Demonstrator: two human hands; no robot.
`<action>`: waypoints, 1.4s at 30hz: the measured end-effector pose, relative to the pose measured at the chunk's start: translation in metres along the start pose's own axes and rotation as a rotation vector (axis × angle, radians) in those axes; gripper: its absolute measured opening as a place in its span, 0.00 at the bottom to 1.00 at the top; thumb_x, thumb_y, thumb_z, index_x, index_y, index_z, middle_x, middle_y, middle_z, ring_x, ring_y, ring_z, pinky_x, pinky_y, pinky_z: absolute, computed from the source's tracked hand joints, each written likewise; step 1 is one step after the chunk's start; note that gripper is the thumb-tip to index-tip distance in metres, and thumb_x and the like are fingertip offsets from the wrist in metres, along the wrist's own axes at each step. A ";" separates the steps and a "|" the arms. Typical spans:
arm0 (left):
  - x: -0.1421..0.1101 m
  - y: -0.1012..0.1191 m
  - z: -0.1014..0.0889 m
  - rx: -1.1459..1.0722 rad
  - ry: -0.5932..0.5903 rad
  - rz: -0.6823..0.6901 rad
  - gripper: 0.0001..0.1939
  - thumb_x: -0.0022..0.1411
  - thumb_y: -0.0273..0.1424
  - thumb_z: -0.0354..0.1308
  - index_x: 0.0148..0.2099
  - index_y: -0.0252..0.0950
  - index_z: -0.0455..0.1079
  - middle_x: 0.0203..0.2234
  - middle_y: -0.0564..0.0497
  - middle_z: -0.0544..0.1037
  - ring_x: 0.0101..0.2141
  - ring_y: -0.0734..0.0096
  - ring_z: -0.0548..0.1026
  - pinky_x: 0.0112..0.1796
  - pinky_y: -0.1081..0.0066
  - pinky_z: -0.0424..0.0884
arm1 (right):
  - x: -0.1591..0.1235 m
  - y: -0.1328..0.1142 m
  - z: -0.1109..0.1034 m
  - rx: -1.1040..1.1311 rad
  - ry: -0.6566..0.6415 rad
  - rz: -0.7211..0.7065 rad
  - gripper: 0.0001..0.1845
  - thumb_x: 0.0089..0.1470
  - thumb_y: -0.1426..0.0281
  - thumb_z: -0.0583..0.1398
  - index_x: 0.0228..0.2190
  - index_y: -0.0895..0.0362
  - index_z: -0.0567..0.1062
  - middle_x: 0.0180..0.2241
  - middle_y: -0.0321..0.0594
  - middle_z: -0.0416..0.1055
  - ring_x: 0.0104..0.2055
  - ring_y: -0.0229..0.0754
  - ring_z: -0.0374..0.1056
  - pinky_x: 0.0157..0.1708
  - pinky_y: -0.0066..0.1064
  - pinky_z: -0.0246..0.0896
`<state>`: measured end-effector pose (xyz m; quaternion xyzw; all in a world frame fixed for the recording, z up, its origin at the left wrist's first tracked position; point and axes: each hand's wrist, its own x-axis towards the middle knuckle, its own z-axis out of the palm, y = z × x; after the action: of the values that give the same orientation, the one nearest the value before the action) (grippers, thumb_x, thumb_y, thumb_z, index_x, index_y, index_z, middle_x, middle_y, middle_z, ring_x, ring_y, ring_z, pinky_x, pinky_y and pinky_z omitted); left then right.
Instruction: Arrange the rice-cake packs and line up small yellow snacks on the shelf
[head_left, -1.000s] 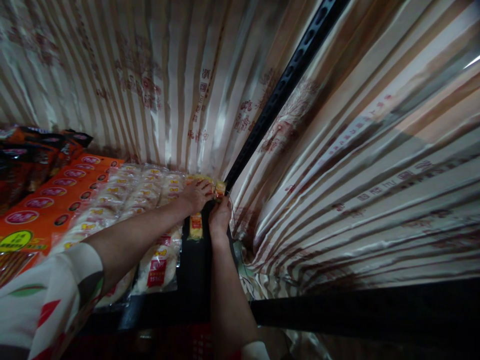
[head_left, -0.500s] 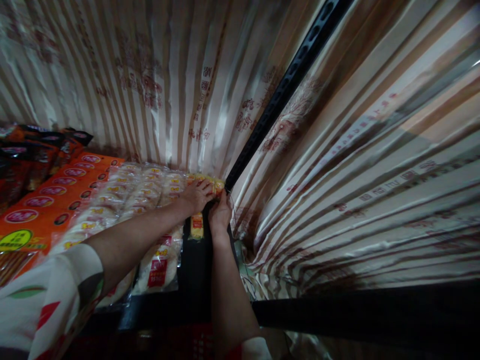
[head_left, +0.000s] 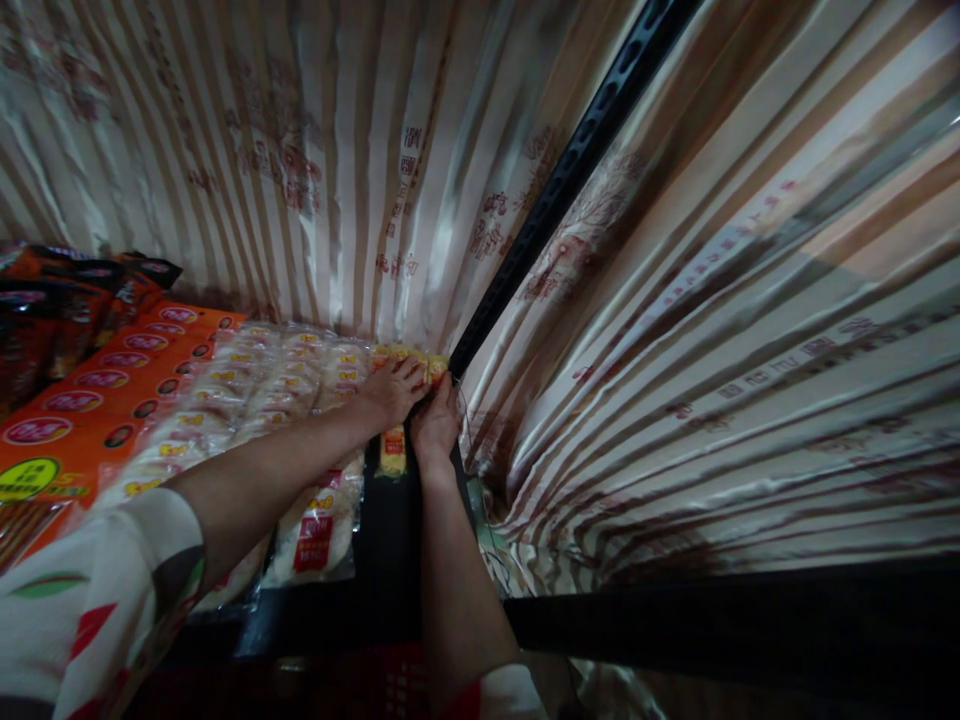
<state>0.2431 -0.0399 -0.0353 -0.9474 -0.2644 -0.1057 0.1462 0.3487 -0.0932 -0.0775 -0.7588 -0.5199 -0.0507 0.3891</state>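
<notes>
Small yellow snack packets with red labels sit in a row at the shelf's back corner. Over them lies my left hand, its fingers spread and touching the packets. My right hand is beside it, by the corner post, with its fingers bent and the upper ones at the rightmost yellow packet. Part of its grip is hidden. A nearer yellow packet lies on the black shelf just below the hands. Left of them are rows of clear bags of round white crackers.
An orange display box stands left of the cracker bags, with dark orange snack bags behind. A black perforated post rises from the corner. Pleated printed curtain covers the back and right sides. A thin wire hangs by the post.
Both hands stay at the yellow packets in the corner. My right hand has shifted very slightly left; the view has moved a little.
</notes>
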 end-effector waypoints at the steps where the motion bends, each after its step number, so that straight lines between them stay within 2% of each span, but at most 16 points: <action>1: 0.000 0.000 0.001 -0.010 -0.004 -0.007 0.19 0.65 0.29 0.47 0.56 0.38 0.66 0.59 0.42 0.65 0.59 0.55 0.60 0.54 0.52 0.58 | 0.000 -0.001 0.000 -0.003 -0.006 -0.009 0.32 0.52 0.80 0.50 0.60 0.67 0.55 0.56 0.60 0.61 0.59 0.52 0.57 0.56 0.45 0.56; 9: -0.001 0.002 -0.002 -0.041 0.015 -0.035 0.21 0.65 0.26 0.44 0.59 0.36 0.63 0.59 0.42 0.65 0.60 0.56 0.60 0.55 0.55 0.58 | -0.002 -0.001 -0.001 -0.028 -0.053 -0.022 0.32 0.52 0.79 0.50 0.60 0.66 0.56 0.58 0.60 0.58 0.60 0.53 0.55 0.57 0.47 0.52; 15: -0.004 0.004 -0.004 -0.067 -0.042 -0.048 0.24 0.64 0.28 0.45 0.61 0.32 0.61 0.61 0.41 0.61 0.62 0.53 0.56 0.56 0.54 0.55 | -0.002 -0.003 -0.004 -0.038 -0.062 -0.022 0.31 0.53 0.78 0.49 0.59 0.68 0.56 0.57 0.61 0.59 0.60 0.54 0.55 0.57 0.46 0.52; 20: -0.004 0.006 -0.004 -0.095 -0.092 -0.083 0.24 0.64 0.31 0.46 0.62 0.35 0.59 0.63 0.42 0.58 0.63 0.53 0.53 0.56 0.51 0.55 | -0.003 0.000 -0.001 -0.004 -0.027 -0.030 0.35 0.49 0.79 0.53 0.59 0.64 0.57 0.57 0.59 0.59 0.60 0.53 0.54 0.57 0.47 0.51; 24: -0.005 0.006 -0.005 -0.115 -0.103 -0.096 0.24 0.64 0.32 0.47 0.62 0.37 0.59 0.63 0.42 0.56 0.63 0.54 0.51 0.56 0.50 0.55 | -0.003 0.002 0.002 0.015 0.000 0.001 0.33 0.49 0.80 0.52 0.58 0.64 0.59 0.57 0.59 0.59 0.60 0.53 0.56 0.57 0.48 0.52; 31: -0.004 0.005 -0.003 -0.121 -0.082 -0.086 0.24 0.64 0.29 0.46 0.62 0.36 0.59 0.63 0.41 0.58 0.63 0.52 0.52 0.55 0.49 0.57 | -0.004 0.004 0.002 0.039 0.071 -0.044 0.28 0.51 0.81 0.50 0.55 0.64 0.65 0.57 0.56 0.61 0.60 0.49 0.56 0.58 0.46 0.53; 37: -0.002 0.005 -0.011 -0.122 -0.086 -0.079 0.24 0.63 0.28 0.46 0.61 0.34 0.60 0.62 0.41 0.60 0.62 0.52 0.54 0.54 0.51 0.59 | -0.003 0.006 0.003 0.050 0.043 -0.071 0.28 0.51 0.83 0.48 0.54 0.65 0.67 0.57 0.53 0.63 0.60 0.45 0.57 0.61 0.43 0.49; 42: -0.002 0.005 -0.010 -0.131 -0.064 -0.082 0.24 0.63 0.27 0.46 0.61 0.34 0.61 0.61 0.40 0.61 0.62 0.51 0.55 0.54 0.51 0.59 | -0.005 0.006 0.003 0.045 0.039 -0.067 0.29 0.50 0.83 0.49 0.54 0.65 0.66 0.58 0.54 0.62 0.61 0.46 0.56 0.59 0.43 0.53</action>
<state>0.2427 -0.0489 -0.0276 -0.9461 -0.3002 -0.0983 0.0711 0.3503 -0.0959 -0.0850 -0.7308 -0.5385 -0.0668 0.4141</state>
